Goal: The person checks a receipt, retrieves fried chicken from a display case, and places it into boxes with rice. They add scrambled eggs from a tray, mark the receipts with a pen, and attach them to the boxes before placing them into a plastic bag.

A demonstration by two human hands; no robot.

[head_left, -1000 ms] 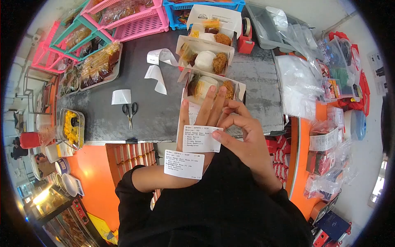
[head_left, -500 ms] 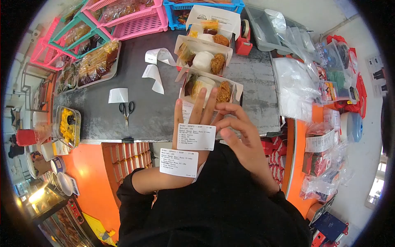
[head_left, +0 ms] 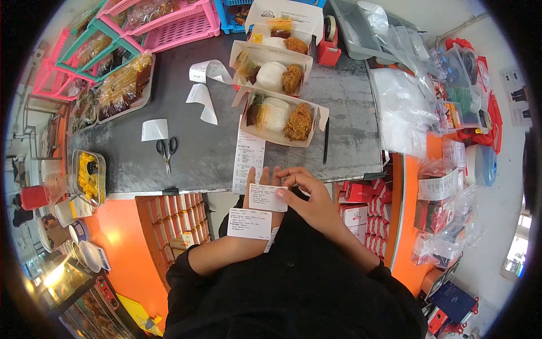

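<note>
My left hand (head_left: pixel 252 177) points away from me, back up, fingers extended and holding nothing. Two printed order labels lie across it: an upper label (head_left: pixel 265 198) over the back of the hand and a lower label (head_left: pixel 249 224) nearer the wrist. They cover much of that hand. With thumb and fingers, my right hand (head_left: pixel 314 204) grips the right edge of the upper label. Beyond the fingertips, a long receipt (head_left: pixel 249 158) lies partly under the nearest open meal box (head_left: pixel 307 139), which holds white rice (head_left: pixel 275 116) and fried chicken (head_left: pixel 299 121).
Two more open meal boxes (head_left: pixel 271 52) stand behind. Scissors (head_left: pixel 167 153), curled paper strips (head_left: pixel 202 103) and a black pen (head_left: pixel 326 141) lie on the dark table (head_left: pixel 197 164). A tape dispenser (head_left: pixel 328 51) stands at the back; plastic bags (head_left: pixel 401 113) lie right.
Both hands have drawn back toward my body. My right thumb has come onto the upper label. The view has shifted, exposing the long receipt and the pen.
</note>
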